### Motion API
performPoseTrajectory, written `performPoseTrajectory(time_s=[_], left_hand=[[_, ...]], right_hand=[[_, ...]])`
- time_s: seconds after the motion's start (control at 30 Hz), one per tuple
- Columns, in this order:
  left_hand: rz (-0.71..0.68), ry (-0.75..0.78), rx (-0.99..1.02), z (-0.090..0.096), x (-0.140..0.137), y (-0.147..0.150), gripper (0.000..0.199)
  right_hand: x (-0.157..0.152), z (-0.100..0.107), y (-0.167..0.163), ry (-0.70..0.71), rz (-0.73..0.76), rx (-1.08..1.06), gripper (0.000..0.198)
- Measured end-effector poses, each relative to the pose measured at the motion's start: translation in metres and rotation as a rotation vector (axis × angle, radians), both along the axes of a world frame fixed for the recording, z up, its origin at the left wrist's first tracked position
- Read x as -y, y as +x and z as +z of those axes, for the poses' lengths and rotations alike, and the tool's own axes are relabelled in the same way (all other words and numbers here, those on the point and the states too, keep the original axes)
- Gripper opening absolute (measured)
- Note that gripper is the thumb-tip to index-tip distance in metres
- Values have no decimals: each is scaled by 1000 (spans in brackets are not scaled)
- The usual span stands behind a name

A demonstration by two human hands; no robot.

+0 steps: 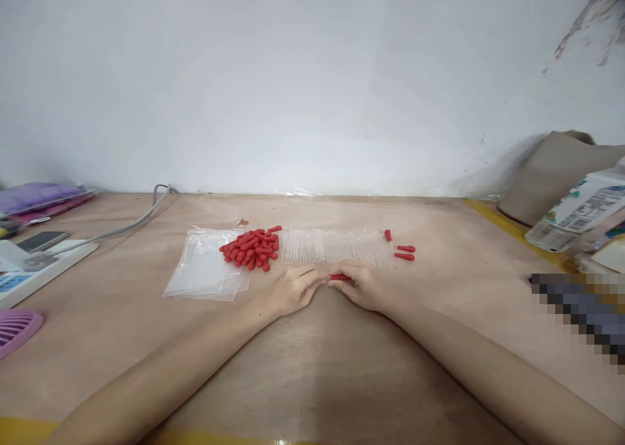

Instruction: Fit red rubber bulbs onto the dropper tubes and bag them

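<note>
My right hand [364, 287] pinches a red rubber dropper bulb [340, 277] that lies sideways, its narrow end toward my left hand. The fingers of my left hand [297, 288] are closed at that end, on what looks like a clear dropper tube, mostly hidden by the fingertips. Just beyond both hands lies a row of clear, thin dropper tubes [336, 246], side by side. At the row's left end is a pile of red dropper bulbs [250, 248]. Several more bulbs [405, 248] lie at its right end; whether they sit on tubes I cannot tell.
Flat clear plastic bags [198, 266] lie left of the pile. A power strip [53, 269] with a grey cable [131, 227] and a phone [41, 241] are farther left. On the right stand a clear labelled bottle [573, 204] and a grey-brown container [541, 171].
</note>
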State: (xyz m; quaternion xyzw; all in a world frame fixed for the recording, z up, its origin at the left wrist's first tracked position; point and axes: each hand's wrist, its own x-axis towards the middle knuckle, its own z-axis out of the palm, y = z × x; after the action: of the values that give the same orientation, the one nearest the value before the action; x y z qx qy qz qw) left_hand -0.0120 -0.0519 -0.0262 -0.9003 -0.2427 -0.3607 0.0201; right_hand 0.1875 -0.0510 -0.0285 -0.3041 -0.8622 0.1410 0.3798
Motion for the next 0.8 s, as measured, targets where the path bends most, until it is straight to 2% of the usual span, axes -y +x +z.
performPoseTrajectory(time_s=[0.2,0.3,0.8], left_hand=[[93,-99,-8,6,-1,-3,20],[126,-141,-38,6,-1,-8,22],[62,-145,5,3,1,-9,23]], right_hand=[[-3,2,15,-181,-103,-64,15],[-4,2,21,-225,-95,-57,15],[-1,3,11,-242,-62,-27,13]])
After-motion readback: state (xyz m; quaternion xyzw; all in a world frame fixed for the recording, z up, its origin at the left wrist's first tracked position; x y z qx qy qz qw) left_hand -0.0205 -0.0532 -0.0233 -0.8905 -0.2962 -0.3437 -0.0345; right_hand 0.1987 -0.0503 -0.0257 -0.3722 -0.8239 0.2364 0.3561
